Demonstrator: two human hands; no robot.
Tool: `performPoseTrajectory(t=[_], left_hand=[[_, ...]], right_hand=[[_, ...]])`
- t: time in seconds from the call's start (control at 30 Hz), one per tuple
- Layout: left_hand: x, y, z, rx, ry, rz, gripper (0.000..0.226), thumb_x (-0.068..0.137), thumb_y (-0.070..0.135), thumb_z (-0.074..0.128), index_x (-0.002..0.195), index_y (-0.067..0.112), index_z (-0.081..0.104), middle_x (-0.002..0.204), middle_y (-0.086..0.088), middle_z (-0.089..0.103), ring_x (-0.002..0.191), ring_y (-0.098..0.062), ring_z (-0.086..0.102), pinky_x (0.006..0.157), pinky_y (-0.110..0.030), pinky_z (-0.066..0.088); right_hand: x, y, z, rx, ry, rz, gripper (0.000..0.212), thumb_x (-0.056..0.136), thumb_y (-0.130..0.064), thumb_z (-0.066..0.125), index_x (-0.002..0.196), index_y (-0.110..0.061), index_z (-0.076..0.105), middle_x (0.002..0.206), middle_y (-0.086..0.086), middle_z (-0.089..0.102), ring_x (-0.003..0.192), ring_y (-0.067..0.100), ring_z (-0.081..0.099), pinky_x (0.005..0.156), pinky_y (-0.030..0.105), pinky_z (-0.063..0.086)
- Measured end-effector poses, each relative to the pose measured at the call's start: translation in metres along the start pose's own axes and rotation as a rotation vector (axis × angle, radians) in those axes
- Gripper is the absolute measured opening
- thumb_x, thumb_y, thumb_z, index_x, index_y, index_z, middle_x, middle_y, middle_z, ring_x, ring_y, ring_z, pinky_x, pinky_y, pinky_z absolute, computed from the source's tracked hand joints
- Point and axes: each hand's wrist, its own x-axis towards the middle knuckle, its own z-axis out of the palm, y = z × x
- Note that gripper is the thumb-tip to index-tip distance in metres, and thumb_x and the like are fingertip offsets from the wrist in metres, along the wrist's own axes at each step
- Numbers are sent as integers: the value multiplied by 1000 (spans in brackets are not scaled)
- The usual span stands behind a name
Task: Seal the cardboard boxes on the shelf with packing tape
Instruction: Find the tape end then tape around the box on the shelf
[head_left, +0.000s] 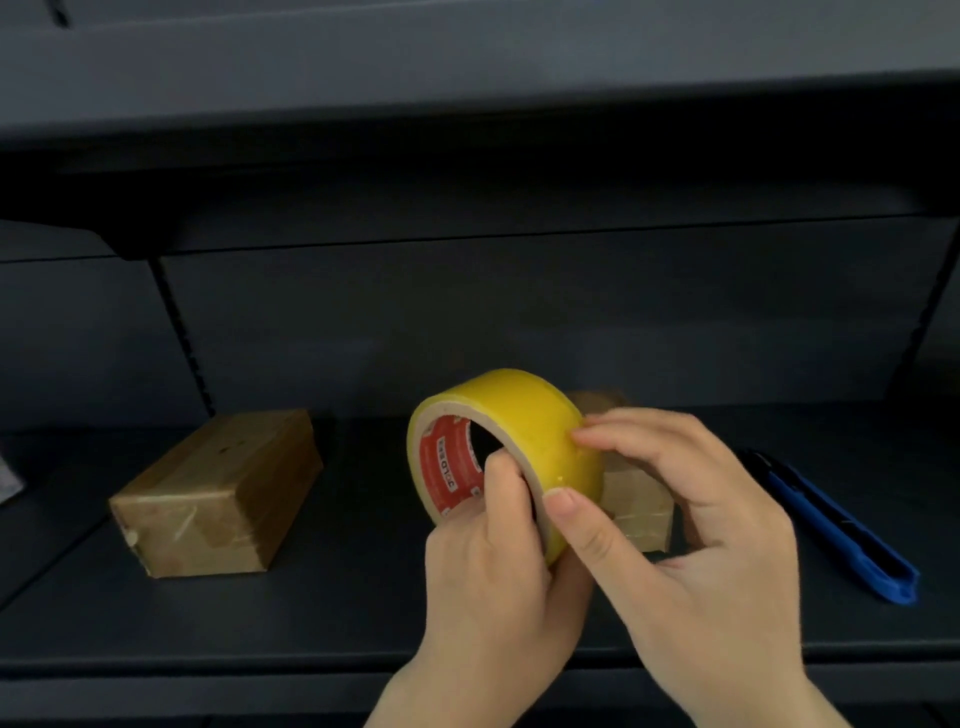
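While my left hand (493, 561) holds the yellow tape roll (511, 447) up in front of the shelf (363, 597), thumb hooked through the core, my right hand (691, 519) pinches at the outer wrap, forefinger and thumb feeling for the loose end. To do this well I should keep the left grip firm so the roll cannot spin, and scrape with a nail until an edge lifts. One cardboard box (218, 493) lies to the left; another box (636, 499) sits just behind the roll, with the blue cutter (841, 525) well to its right.
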Motion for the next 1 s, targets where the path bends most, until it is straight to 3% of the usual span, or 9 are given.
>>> performPoseTrajectory(t=[0.1,0.37,0.57,0.77,0.9,1.0], left_hand=[[0,-1,-1,6,-19,18,38,74,32,54,102,18,33,65,1,62,43,-10,56,35,-21,41],[-2,-4,0,35,-57,60,50,75,29,53,108,-2,33,65,-8,65,43,-19,61,32,-21,44],[0,-4,-4,61,-62,75,45,75,29,51,109,4,34,66,-3,64,44,-12,59,36,-20,43],[4,-2,-5,168,-74,76,36,76,29,50,101,7,37,57,2,60,38,-10,53,33,-15,37],[2,-3,-3,266,-71,55,41,68,25,65,96,10,39,55,4,59,38,-9,52,38,-14,33],[0,-5,0,281,-68,52,43,65,21,67,96,11,39,55,3,59,39,-11,53,39,-15,34]], right_hand=[[1,-1,-2,47,-37,28,23,72,-45,65,94,-37,65,100,-18,61,99,0,58,72,3,44],[-1,1,4,166,-21,132,20,71,-45,63,90,-38,64,100,-18,61,98,9,61,74,16,51],[2,0,4,99,-85,125,18,72,-47,60,75,-29,63,99,-17,57,98,9,59,71,13,48],[1,2,4,81,-55,148,20,71,-49,60,73,-29,59,100,-16,57,98,13,59,71,28,52],[1,5,8,122,-89,215,23,73,-48,54,71,-26,59,96,-16,54,89,7,57,66,11,44],[1,8,8,179,-105,260,24,70,-46,55,69,-23,62,91,-15,54,82,4,58,60,7,42]])
